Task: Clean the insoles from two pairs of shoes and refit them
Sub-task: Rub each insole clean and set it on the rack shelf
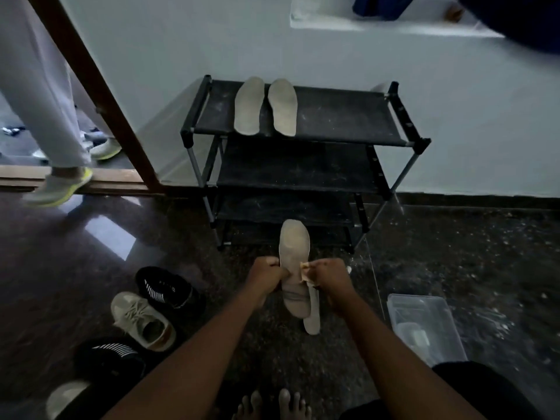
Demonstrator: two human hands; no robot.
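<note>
**Thin, bendy insole, gripped at the waist for wiping**

The insole (pixel 294 253) being worked on is held out over the floor (pixel 454 253) in front of the shoe rack (pixel 348 122), with its toe end pointing away toward the rack. The left hand (pixel 266 274) is curled on the insole's left edge about mid-length. The right hand (pixel 328 278) has its fingers closed round a small yellowish cloth (pixel 304 272) and brings it against the opposite edge.

A second insole (pixel 312 319) shows just below and to the right, partly hidden by the first. I cannot tell whether it is held as well or lies on the floor. A pair of insoles (pixel 249 110) lies side by side on the rack's top shelf.

The piece looks light, thin and foam-like, so it will probably flex and droop if taken by one end only. The mid-length grip suits it, with fingers behind as backing where the cloth presses. Its fabric face should give fair friction rather than slip. It is not brittle, but hard scrubbing could crease an edge or lift the top layer.

For refitting into the beige shoe (pixel 142 321) or the black shoe (pixel 163 287) nearby, a gentle bend and toe-first entry would likely serve
</note>
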